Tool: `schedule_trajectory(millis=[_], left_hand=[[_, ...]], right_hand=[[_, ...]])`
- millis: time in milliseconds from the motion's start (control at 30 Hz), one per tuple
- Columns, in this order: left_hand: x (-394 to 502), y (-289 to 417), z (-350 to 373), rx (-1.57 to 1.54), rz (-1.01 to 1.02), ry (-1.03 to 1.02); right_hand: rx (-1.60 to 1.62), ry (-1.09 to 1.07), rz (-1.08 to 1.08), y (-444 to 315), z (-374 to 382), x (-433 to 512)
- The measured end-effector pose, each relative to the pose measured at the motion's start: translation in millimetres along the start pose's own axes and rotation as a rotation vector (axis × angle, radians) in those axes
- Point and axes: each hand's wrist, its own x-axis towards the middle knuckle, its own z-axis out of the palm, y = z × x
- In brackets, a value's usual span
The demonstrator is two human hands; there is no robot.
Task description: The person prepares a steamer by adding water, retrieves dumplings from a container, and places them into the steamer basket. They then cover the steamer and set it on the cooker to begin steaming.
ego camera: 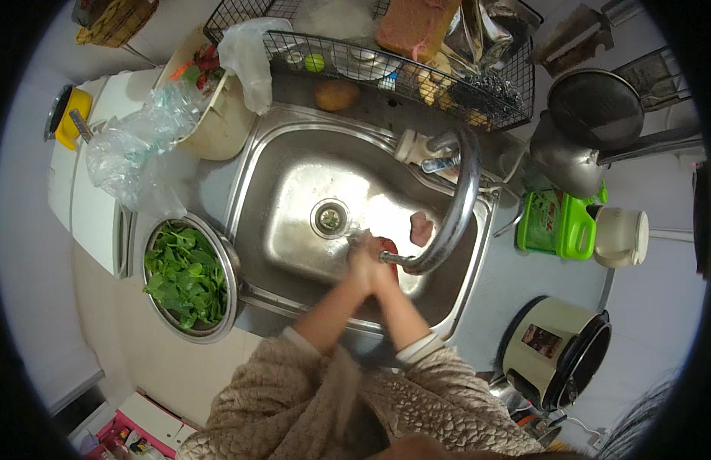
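My left hand (pixel 361 259) and my right hand (pixel 380 276) are pressed together over a stainless steel sink (pixel 298 172). They are blurred, right beside the tip of a curved chrome faucet (pixel 467 195). A red thing (pixel 388 247) shows behind my right hand, mostly covered by the hand and spout. Whether either hand holds anything is hidden. To the right of my hands, a flat pinkish piece (pixel 421 229), perhaps meat, lies on the sink floor. The drain strainer (pixel 330 218) sits to their upper left with green bits in it.
A metal bowl (pixel 234 287) of leafy greens stands left of the sink. Behind are a beige bin (pixel 223 126) with plastic bags, a potato (pixel 337 95) and a black wire basket (pixel 332 43). To the right stand a green detergent jug (pixel 553 224) and an electric cooker (pixel 539 345).
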Motion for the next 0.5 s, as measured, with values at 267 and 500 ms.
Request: schedule_trajectory(millis=[267, 500], left_hand=[[-2.6, 12.8, 11.7, 0.014, 0.051, 0.013], [28.0, 10.0, -16.4, 0.501, 0.34, 0.089]], right_hand=[[0.059, -0.129, -0.059, 3.2, 14.9, -19.1], [-0.158, 0.01, -0.443, -0.2, 33.5, -43.7]])
